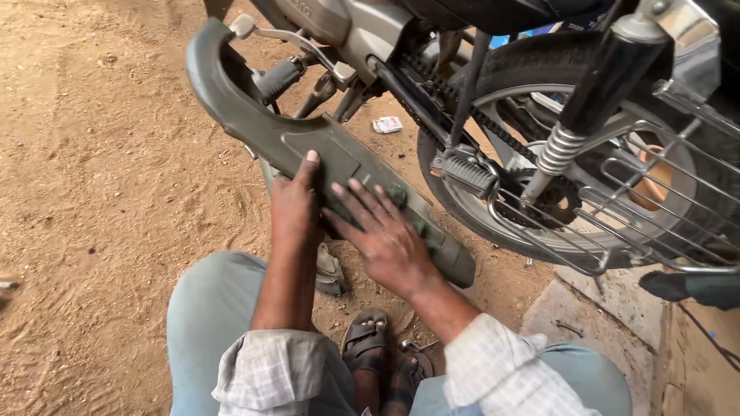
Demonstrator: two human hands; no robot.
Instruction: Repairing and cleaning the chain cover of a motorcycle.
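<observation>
Dirt ground point(100, 192) | both hands flat, fingers spread on chain cover point(254, 123) | cover's rear end hidden | motorcycle point(539, 92) cut off.

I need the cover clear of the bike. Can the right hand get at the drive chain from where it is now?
Probably yes. The right hand lies flat on the grey chain cover, which is already off, so the chain runs bare above the rear footpeg. Only that footpeg sits between them.
</observation>
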